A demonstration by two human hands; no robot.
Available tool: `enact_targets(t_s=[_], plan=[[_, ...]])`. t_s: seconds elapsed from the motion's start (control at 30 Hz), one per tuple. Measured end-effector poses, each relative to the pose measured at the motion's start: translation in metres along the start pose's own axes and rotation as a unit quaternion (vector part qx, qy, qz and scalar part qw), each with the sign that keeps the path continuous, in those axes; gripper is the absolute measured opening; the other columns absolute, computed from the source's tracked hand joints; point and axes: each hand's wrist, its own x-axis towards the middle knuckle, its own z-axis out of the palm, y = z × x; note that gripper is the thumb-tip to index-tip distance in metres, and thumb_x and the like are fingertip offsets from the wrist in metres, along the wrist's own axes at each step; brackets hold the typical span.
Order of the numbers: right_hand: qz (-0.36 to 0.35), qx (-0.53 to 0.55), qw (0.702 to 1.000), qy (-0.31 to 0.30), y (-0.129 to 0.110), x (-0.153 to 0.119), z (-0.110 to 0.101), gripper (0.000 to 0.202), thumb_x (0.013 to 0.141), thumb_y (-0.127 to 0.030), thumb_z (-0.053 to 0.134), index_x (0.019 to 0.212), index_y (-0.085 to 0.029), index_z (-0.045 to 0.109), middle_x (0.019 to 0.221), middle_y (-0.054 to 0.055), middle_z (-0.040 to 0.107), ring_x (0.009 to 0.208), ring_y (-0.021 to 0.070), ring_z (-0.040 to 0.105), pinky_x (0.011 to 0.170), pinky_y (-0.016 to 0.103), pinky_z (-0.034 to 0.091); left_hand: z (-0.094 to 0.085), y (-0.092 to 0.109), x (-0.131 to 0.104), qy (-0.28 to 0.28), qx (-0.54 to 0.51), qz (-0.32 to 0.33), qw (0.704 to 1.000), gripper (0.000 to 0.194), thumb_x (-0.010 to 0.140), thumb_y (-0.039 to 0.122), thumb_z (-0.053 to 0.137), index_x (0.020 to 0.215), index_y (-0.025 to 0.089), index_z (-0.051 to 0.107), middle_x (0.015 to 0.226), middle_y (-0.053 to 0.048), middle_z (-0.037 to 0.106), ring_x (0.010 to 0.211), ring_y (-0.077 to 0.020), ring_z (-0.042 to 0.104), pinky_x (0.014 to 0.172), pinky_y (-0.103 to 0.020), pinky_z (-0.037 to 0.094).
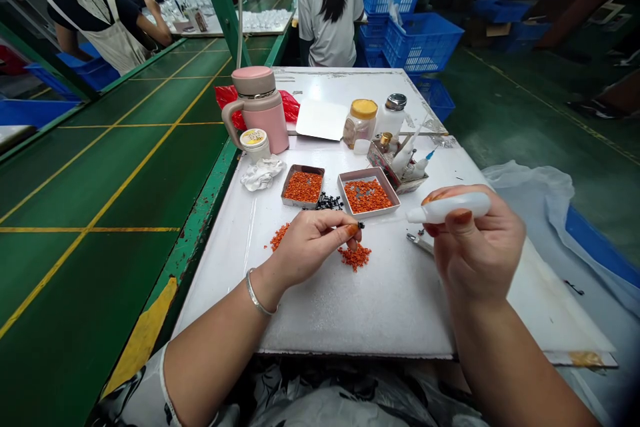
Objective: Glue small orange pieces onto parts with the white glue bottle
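Note:
Between thumb and fingertips, my left hand (320, 240) pinches a small black part (361, 225) above the white table. My right hand (475, 247) is wrapped round a white squeeze bottle (450, 207), tilted on its side. Its thin clear nozzle points left towards the black part. Below my left hand lies a loose pile of small orange pieces (355, 257), with another orange pile (279, 237) partly behind that hand. Beyond are two shallow trays of orange pieces, the left tray (284, 200) and the right tray (395, 201). Small black parts (330, 201) lie between them.
Tweezers-like metal tool (419, 243) lies by my right hand. Behind the trays stand a box of bottles (400, 173), a yellow-lidded jar (361, 123), a pink mug (265, 110) and crumpled tissue (261, 175). A green conveyor (125, 180) runs along the left; two people work farther back.

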Motion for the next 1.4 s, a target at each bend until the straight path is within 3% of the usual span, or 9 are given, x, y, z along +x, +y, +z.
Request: enact_targets(t_s=[1.1, 1.4], plan=[[-0.008, 0.005, 1.0, 0.001, 0.001, 0.0002, 0.0007, 0.026, 0.079, -0.043, 0.076, 0.081, -0.018, 0.072, 0.072, 0.003, 0.064, 0.053, 0.0118, 0.05, 0.045, 0.029, 0.031, -0.0001, -0.0005, -0.0011, 0.006, 0.003, 0.004, 1.0, 0.023, 0.093, 0.028, 0.057, 0.078, 0.014, 0.068, 0.073, -0.003, 0.068, 0.073, -0.0124, 0.063, 0.072, -0.024, 0.048], [0.025, 0.044, 0.999, 0.014, 0.0012, 0.0008, -0.0003, 0.024, 0.081, -0.041, 0.073, 0.083, -0.017, 0.07, 0.071, 0.002, 0.06, 0.057, 0.0127, 0.05, 0.048, 0.028, 0.032, 0.0014, 0.002, -0.0009, 0.015, -0.016, -0.011, 1.0, 0.023, 0.091, 0.029, 0.059, 0.078, 0.013, 0.069, 0.072, -0.004, 0.069, 0.07, -0.0131, 0.063, 0.07, -0.025, 0.05]])
